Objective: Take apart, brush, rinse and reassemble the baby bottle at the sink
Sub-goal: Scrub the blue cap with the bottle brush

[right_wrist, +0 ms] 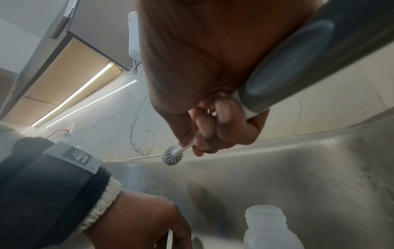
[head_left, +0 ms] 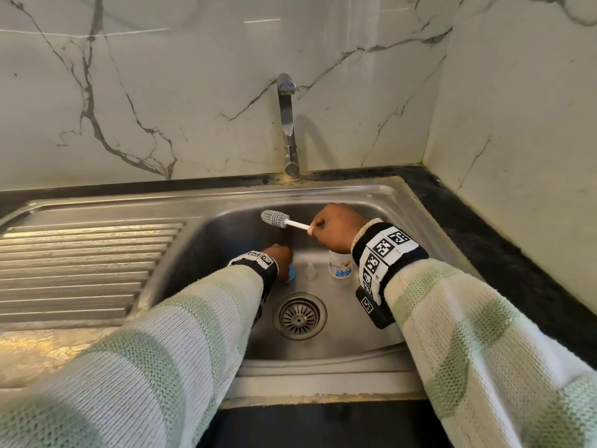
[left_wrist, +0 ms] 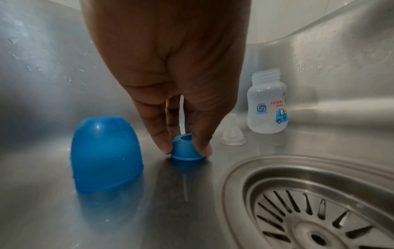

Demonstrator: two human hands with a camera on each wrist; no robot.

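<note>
The bottle lies in parts on the sink floor point(head_left: 339, 337). My left hand point(head_left: 279, 258) pinches the small blue screw collar point(left_wrist: 185, 149), which stands on the steel; its fingertips point(left_wrist: 165, 148) press both sides. A blue dome cap point(left_wrist: 105, 155) stands to the collar's left. The clear teat point(left_wrist: 232, 134) and the open clear bottle body point(left_wrist: 267, 104) stand to its right. My right hand point(head_left: 336, 231) is raised above the bottle body point(head_left: 339, 265) and grips the white handle of a grey-headed bottle brush point(head_left: 276, 218), head pointing left.
The tap point(head_left: 287, 124) rises from the back rim, with no water running. The drain strainer point(head_left: 299, 316) sits in the basin's middle, just right of the collar. A ribbed drainboard point(head_left: 84, 266) lies to the left, a black counter point(head_left: 504, 260) to the right.
</note>
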